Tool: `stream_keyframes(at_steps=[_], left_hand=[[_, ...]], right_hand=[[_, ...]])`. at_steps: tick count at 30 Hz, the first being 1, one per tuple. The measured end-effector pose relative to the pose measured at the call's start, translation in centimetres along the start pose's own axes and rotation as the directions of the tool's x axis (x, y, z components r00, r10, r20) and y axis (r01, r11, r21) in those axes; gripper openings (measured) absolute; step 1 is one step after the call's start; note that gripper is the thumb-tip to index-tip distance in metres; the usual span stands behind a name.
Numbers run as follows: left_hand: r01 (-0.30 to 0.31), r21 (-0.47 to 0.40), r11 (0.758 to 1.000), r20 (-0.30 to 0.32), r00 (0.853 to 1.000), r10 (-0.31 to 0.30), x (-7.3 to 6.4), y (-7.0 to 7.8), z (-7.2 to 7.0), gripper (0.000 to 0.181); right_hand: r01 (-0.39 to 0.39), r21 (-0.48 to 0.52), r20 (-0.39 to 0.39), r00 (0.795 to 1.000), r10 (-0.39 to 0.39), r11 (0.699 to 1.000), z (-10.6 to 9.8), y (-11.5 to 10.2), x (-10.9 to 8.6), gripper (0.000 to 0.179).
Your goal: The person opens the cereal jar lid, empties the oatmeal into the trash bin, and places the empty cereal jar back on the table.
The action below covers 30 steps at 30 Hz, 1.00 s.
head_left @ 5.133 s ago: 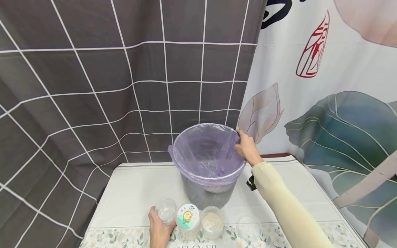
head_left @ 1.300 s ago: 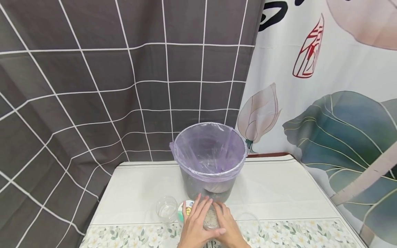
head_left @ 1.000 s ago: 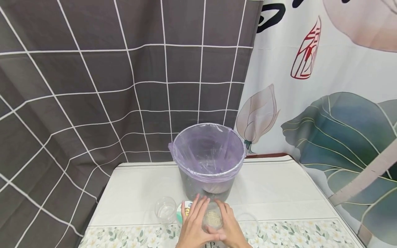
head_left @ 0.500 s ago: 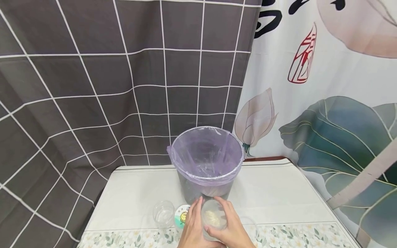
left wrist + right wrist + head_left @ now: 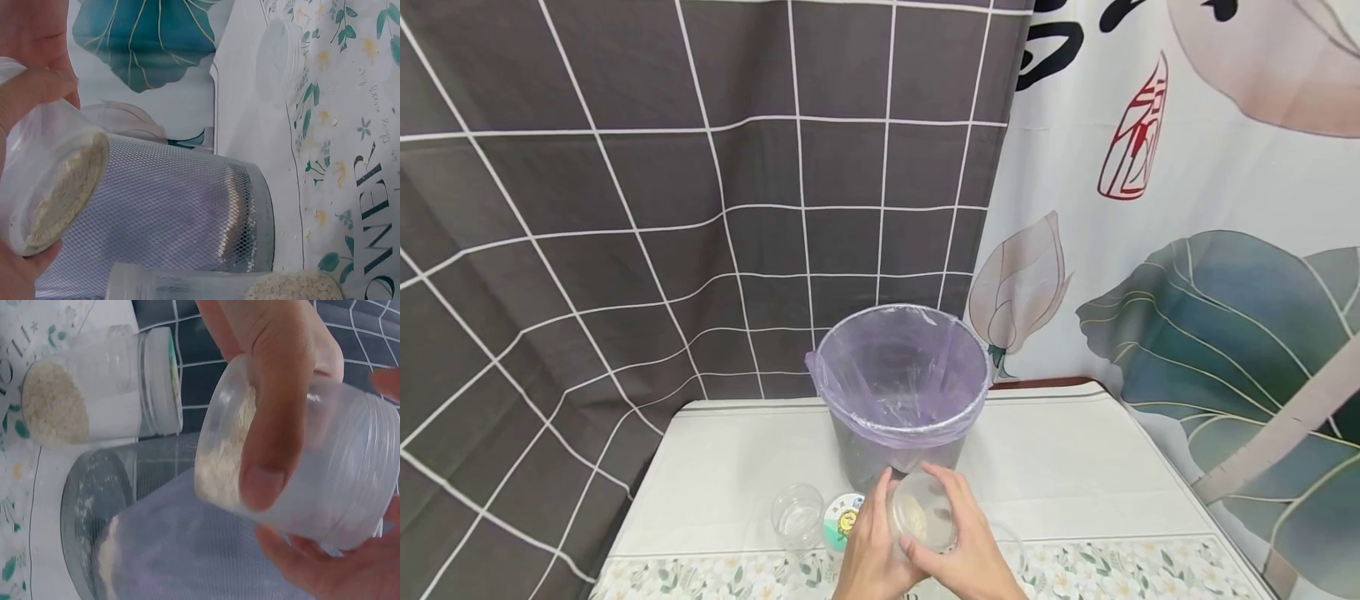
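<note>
Jar (image 5: pixel 916 510) is slanting along its long axis, mouth up, above the table (image 5: pixel 722 475) on the near side of the bin (image 5: pixel 856 450); left hand (image 5: pixel 871 550) and right hand (image 5: pixel 967 546) are gripping its opposite sides, neither being nearer. Lidded jar (image 5: pixel 841 522) and cup (image 5: pixel 797 518) are standing front-left of the bin; grey curtain (image 5: pixel 647 183) is hanging behind it.

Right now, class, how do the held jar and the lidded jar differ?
The held jar is tilted; the lidded jar stands upright on the table. The held jar's threaded neck shows; a printed lid covers the lidded jar's. Both are see-through and hold pale flakes.
</note>
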<state>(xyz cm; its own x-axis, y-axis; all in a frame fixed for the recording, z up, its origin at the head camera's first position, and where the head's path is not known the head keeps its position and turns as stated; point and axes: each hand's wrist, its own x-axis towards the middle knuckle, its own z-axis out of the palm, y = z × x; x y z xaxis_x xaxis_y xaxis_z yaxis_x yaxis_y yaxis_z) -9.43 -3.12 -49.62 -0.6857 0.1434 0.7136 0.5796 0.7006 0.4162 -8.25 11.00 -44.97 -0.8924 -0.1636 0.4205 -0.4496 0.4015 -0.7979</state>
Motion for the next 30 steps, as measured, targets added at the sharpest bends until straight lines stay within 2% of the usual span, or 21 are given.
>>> stream_keyframes(at_steps=[5,9,12,16,19,22,26,28,30], left_hand=[[-0.015,0.067,0.998,0.002,1.0,0.015,0.3,0.3,-0.1,0.106],[-0.086,0.121,0.989,-0.068,0.993,0.095,0.6,0.4,0.4,0.092],[-0.134,0.168,0.977,-0.144,0.977,0.159,0.8,0.5,0.8,0.073],[-0.153,0.257,0.954,-0.22,0.952,0.212,1.1,1.0,1.3,0.052],[-0.157,0.307,0.939,-0.246,0.94,0.238,1.2,1.4,1.7,0.043],[-0.174,0.332,0.927,-0.265,0.926,0.268,1.2,1.4,1.9,0.041],[-0.189,0.345,0.919,-0.292,0.909,0.297,1.3,1.2,1.9,0.043],[-0.188,0.338,0.922,-0.293,0.91,0.292,1.3,1.1,1.8,0.042],[-0.175,0.337,0.925,-0.28,0.919,0.276,1.2,1.2,1.7,0.042]], right_hand=[[-0.038,0.02,-0.096,0.995,0.04,0.999,0.5,-0.5,0.4,0.066],[-0.093,-0.028,-0.16,0.983,0.087,0.995,1.3,-0.9,0.6,0.06],[-0.138,-0.091,-0.214,0.97,0.116,0.986,2.0,-1.0,0.7,0.056],[-0.139,-0.172,-0.305,0.949,0.082,0.975,2.6,-0.9,0.7,0.048],[-0.134,-0.178,-0.373,0.926,0.059,0.975,2.8,-0.6,0.7,0.04],[-0.129,-0.149,-0.414,0.909,0.057,0.98,2.9,-0.5,0.7,0.033],[-0.095,-0.139,-0.423,0.906,0.028,0.986,3.0,-0.3,0.6,0.029],[-0.071,-0.142,-0.427,0.904,0.004,0.987,3.0,-0.3,0.6,0.029],[-0.05,-0.138,-0.429,0.903,-0.014,0.989,3.0,-0.2,0.6,0.031]])
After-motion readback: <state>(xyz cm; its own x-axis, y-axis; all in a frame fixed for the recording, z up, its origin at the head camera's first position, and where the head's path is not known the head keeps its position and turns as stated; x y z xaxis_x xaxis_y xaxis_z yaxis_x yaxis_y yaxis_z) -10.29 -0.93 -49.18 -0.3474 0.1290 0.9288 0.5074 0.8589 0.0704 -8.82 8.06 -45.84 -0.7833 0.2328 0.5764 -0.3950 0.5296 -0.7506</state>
